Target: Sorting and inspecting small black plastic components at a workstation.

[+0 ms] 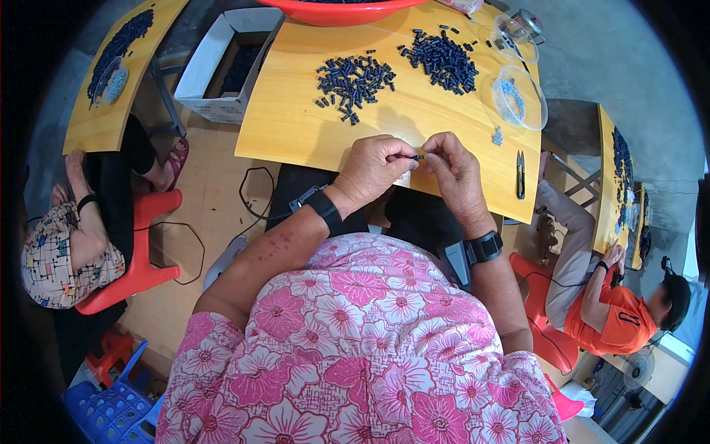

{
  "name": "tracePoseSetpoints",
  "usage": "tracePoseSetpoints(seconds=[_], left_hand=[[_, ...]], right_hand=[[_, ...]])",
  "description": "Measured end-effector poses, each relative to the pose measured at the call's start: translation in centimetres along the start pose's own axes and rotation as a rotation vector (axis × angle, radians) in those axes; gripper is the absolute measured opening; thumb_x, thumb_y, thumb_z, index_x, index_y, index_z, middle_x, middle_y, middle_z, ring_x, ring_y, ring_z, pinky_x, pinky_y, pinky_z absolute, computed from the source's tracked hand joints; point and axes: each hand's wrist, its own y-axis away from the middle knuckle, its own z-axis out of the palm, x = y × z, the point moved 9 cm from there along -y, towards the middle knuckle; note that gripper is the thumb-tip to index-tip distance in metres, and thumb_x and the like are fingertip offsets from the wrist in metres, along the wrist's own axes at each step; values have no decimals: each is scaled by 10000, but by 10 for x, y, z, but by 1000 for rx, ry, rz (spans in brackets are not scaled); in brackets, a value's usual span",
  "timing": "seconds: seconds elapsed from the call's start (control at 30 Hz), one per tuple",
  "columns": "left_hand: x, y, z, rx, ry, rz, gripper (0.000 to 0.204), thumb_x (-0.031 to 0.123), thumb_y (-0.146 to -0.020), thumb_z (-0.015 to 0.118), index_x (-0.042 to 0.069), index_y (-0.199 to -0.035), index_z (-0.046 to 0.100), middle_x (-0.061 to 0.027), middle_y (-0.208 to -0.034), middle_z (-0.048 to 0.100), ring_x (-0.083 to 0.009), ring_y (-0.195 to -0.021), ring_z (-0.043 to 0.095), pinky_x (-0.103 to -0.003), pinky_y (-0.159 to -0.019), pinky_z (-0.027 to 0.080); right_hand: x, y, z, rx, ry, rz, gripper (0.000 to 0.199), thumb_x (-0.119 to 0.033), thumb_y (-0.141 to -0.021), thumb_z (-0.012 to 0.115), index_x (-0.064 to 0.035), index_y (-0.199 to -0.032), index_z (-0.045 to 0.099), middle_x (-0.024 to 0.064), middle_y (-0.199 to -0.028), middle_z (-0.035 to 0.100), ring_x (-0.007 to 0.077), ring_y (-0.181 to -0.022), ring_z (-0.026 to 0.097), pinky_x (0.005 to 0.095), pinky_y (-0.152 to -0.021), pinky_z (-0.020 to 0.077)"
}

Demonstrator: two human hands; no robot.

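Observation:
My left hand (372, 172) pinches a small black cylindrical piece (417, 157) between thumb and forefinger, just over the near edge of the table. The fingertips of my right hand (456, 176) are pressed together at the piece's other end; whatever they grip is too small to make out. Beyond the hands lie two heaps of similar black pieces, a left heap (356, 83) and a right heap (444, 62). A clear plastic bowl (538, 111) with tiny pale-blue parts stands at the right, beside a little pile of the same parts (498, 136). Black thread snips (521, 177) lie near the right edge.
On the yellow table (288, 133), a red basin (344, 12) stands at the far side. More clear containers (513, 38) are at the far right. A white carton (211, 109) is left of the table. Co-workers sit at tables on both sides, on red chairs (144, 255); cables cross the floor.

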Motion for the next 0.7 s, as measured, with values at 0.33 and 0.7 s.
tracePoseSetpoints(seconds=[0.33, 0.7], left_hand=[[3, 3, -2, 54, -106, 38, 104, 55, -799, 734, -7, -881, 715, -86, -754, 666, -139, -644, 617, -274, -610, 501], [3, 3, 0, 48, -140, 9, 105, 70, -790, 740, -5, -860, 717, -107, -765, 678, -185, -660, 640, -295, -624, 512]], right_hand=[[4, -2, 1, -33, 30, 8, 137, -69, -880, 646, -8, -997, 607, 131, -885, 635, 231, -824, 617, 320, -795, 504], [-11, -3, 5, -96, 199, -156, 175, -29, -857, 630, -39, -1029, 601, 157, -905, 623, 325, -852, 627, 352, -791, 511]])
